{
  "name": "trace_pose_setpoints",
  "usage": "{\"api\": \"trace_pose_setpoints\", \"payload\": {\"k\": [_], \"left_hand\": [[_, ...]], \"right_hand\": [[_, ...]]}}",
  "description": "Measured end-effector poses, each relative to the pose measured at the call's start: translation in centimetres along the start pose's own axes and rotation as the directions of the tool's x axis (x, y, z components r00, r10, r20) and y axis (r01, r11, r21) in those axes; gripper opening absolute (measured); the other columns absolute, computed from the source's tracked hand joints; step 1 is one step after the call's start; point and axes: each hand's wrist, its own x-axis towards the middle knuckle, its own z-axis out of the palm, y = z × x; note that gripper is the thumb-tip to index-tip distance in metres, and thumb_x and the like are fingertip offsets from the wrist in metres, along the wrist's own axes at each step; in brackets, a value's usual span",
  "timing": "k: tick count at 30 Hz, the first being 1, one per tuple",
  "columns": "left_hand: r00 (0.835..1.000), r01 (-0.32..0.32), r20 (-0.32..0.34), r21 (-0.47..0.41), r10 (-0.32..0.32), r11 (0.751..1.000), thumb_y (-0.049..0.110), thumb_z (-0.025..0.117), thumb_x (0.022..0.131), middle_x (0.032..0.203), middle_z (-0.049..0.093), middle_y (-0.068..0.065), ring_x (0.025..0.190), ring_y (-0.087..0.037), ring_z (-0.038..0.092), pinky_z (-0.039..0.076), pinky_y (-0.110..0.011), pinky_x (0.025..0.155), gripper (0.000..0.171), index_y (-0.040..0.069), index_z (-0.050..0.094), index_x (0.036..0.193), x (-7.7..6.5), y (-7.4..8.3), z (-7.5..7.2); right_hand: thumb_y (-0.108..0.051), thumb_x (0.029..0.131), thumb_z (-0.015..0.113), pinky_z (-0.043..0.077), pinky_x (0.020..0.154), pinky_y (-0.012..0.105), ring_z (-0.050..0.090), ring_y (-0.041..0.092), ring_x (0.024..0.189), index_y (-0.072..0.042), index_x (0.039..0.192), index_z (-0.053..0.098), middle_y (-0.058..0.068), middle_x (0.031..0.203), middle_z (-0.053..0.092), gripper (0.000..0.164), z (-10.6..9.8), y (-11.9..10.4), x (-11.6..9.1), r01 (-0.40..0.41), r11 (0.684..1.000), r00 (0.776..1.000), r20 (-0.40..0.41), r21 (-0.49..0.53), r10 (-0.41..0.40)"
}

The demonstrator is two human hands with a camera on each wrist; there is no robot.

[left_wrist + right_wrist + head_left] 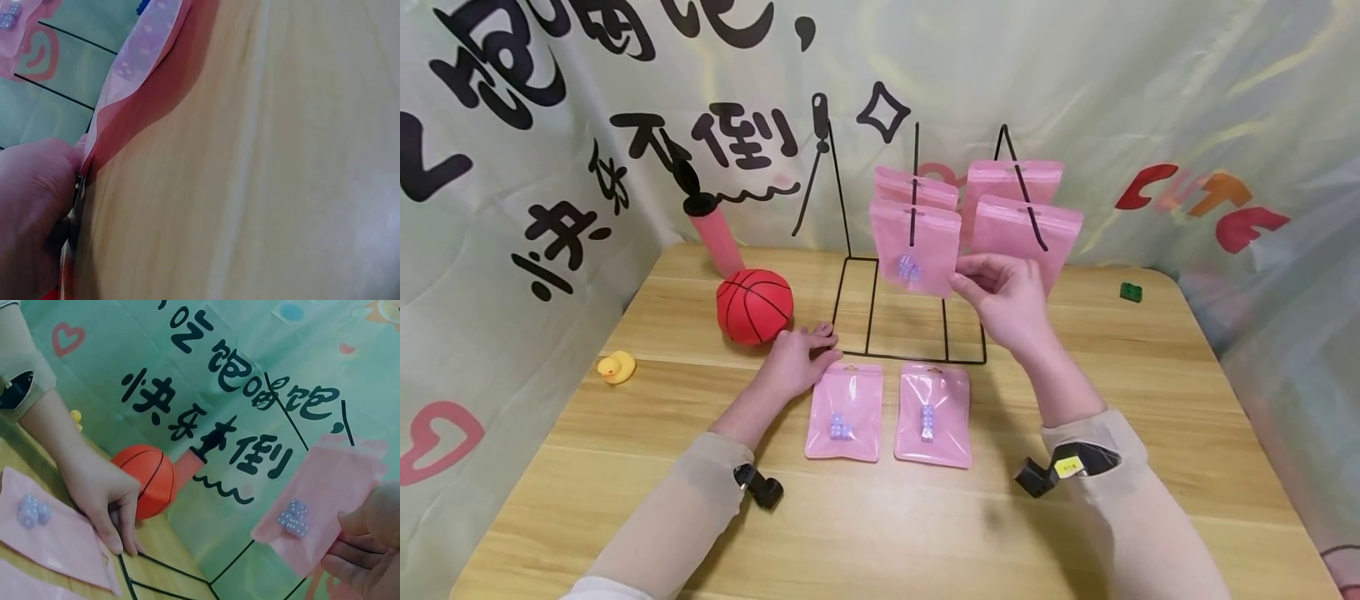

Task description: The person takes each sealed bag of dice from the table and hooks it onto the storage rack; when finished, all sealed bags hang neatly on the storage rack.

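My right hand (pixel 1011 304) pinches the right edge of a pink zip pouch (pixel 891 225) with dice inside, which hangs on the middle hook of a black wire rack (pixel 910 360). In the right wrist view, the thumb lies in front of the pouch (pixel 312 487) and the fingers behind it. My left hand (pixel 790 362) grips the rack's front left corner between thumb and fingers. Just in front of the rack, two more pink pouches, one on the left (pixel 861 392) and one on the right (pixel 951 400), lie flat on the table, each with dice inside.
More pink pouches (pixel 1030 229) hang on the right hook and behind the pinched one. The rack's left hook (pixel 805 196) carries nothing. Left of the rack are a red ball (pixel 755 306), a pink cylinder (pixel 718 237) and a yellow duck (pixel 617 367). A green block (pixel 1131 292) lies far right.
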Motion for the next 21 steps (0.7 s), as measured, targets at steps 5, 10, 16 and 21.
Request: {"api": "trace_pose_setpoints", "payload": {"k": [5, 10, 16, 21], "left_hand": [[1.000, 0.000, -0.005, 0.001, 0.000, 1.000, 0.025, 0.081, 0.097, 0.143, 0.064, -0.008, 0.140, -0.051, 0.047, 0.033, -0.058, 0.120, 0.038, 0.007, 0.076, 0.130, 0.0, 0.1, 0.0], [1.000, -0.010, -0.015, 0.004, 0.010, 1.000, 0.026, 0.081, 0.097, 0.141, 0.065, -0.008, 0.140, -0.050, 0.049, 0.034, -0.057, 0.120, 0.037, 0.007, 0.076, 0.129, 0.1, -0.2, 0.1], [0.999, -0.032, -0.023, -0.007, 0.032, 0.999, 0.022, 0.082, 0.096, 0.139, 0.066, -0.010, 0.139, -0.045, 0.052, 0.034, -0.056, 0.121, 0.035, 0.004, 0.077, 0.126, 0.1, -0.1, 0.0], [1.000, -0.023, -0.013, -0.010, 0.022, 1.000, 0.023, 0.082, 0.096, 0.140, 0.066, -0.010, 0.140, -0.047, 0.050, 0.033, -0.056, 0.121, 0.036, 0.004, 0.077, 0.127, 0.1, 0.0, 0.0]], "right_hand": [[-0.005, 0.098, 0.076, 0.059, 0.083, 0.020, 0.074, 0.012, 0.091, 0.007, 0.113, 0.077, 0.020, 0.107, 0.078, 0.019, -0.7, 1.0, -0.7, 0.006, 1.000, 0.999, 0.037, -0.002, -0.006], [-0.006, 0.099, 0.075, 0.059, 0.084, 0.019, 0.074, 0.015, 0.095, 0.007, 0.114, 0.076, 0.021, 0.111, 0.077, 0.020, -1.7, 1.8, -1.8, -0.011, 1.000, 0.996, 0.093, -0.023, 0.014], [-0.003, 0.098, 0.075, 0.060, 0.084, 0.021, 0.075, 0.024, 0.099, 0.007, 0.115, 0.076, 0.020, 0.112, 0.076, 0.020, -3.3, 3.2, -3.0, -0.011, 0.997, 0.982, 0.188, -0.079, 0.026], [-0.004, 0.099, 0.075, 0.061, 0.092, 0.041, 0.073, 0.036, 0.108, 0.008, 0.121, 0.073, 0.022, 0.118, 0.074, 0.026, -4.1, 5.4, -3.5, 0.040, 0.983, 0.951, 0.309, -0.182, 0.019]]}}
